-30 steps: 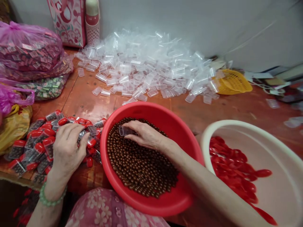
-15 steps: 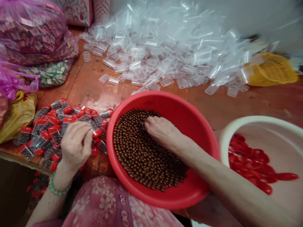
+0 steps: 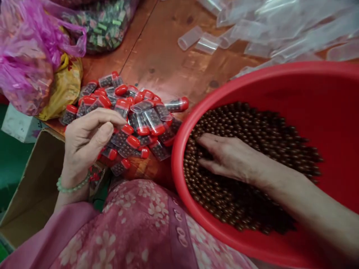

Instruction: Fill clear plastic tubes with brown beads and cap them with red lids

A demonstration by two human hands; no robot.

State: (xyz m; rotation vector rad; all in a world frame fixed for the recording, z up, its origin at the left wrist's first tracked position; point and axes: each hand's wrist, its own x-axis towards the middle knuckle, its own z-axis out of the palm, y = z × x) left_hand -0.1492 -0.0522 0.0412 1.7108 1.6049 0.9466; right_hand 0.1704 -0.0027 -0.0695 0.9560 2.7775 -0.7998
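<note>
My right hand point(image 3: 228, 155) reaches into a red basin point(image 3: 181, 149), its fingertips sunk among small shiny brown beads point(image 3: 238, 116). The fingers curve round something that the beads and the hand hide. Over a pile of clear flat tubes with red caps point(image 3: 153, 121), filled with dark beads, hovers my left hand point(image 3: 89, 140). Its fingers are loosely bent, the thumb stands apart from them, and nothing shows between them. Some of the filled tubes lie hidden behind this hand.
Empty clear tubes point(image 3: 207, 43) lie heaped at the back right of the wooden table point(image 3: 157, 56). Pink plastic bags point(image 3: 28, 63) and a yellow bag point(image 3: 63, 89) stand at the left. An open cardboard box point(image 3: 36, 183) sits below the table edge.
The view has turned left and come closer, so the white basin and yellow basket are out of sight. My right hand is now nearer the basin's left side; my left hand stays over the pile.
</note>
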